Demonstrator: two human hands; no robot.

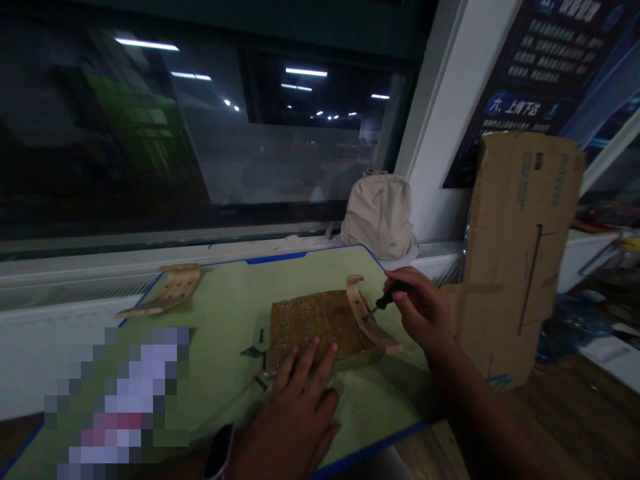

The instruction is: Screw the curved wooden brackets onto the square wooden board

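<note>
My right hand [423,307] is closed around the black handle of a screwdriver [391,293]. The screwdriver slants down to the left, its tip at a curved wooden piece [381,336] with small dark holes. That piece lies against the right end of a brown wooden board [315,317]. Fingers spread, my left hand [303,407] rests flat on the board's near edge. Several dark screws [255,352] lie on the table just left of the board. Whether the screwdriver's tip sits in a screw is too small to tell.
A second curved wooden piece [173,290] lies at the far left of the green-topped table [225,300]. A blurred-out flat item [135,393] is at the near left. A beige backpack [379,213] stands by the window, and a tall cardboard sheet [520,260] leans at right.
</note>
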